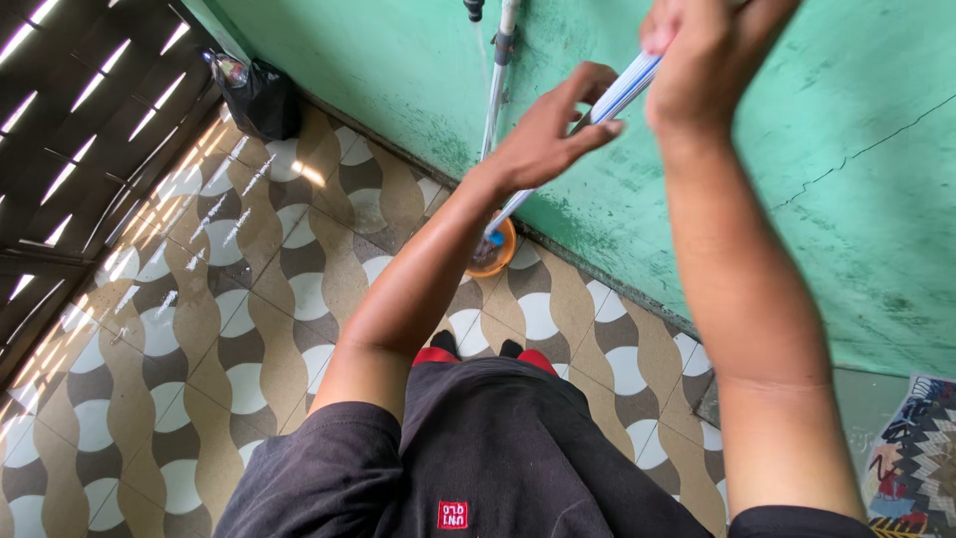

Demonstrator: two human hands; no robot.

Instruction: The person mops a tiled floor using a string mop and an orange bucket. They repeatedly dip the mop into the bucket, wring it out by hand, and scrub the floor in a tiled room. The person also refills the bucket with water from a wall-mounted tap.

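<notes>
I stand facing a green wall and look down over my dark shirt and shorts. My right hand (709, 62) is raised high and closed around the upper end of a long pale blue-and-white handle (623, 92). My left hand (551, 134) sits lower on the same handle, thumb and fingers pinching it. The handle slants down to a small orange bucket (495, 251) on the floor by the wall, where its blue lower end rests. My feet in red-and-black slippers (485, 353) stand just behind the bucket.
The floor (229, 289) has wavy brown, grey and white tiles. A white pipe with a tap (495, 75) runs down the green wall (856, 179). A black plastic bag (257, 95) lies in the far corner. A patterned mat (916, 458) lies at the right.
</notes>
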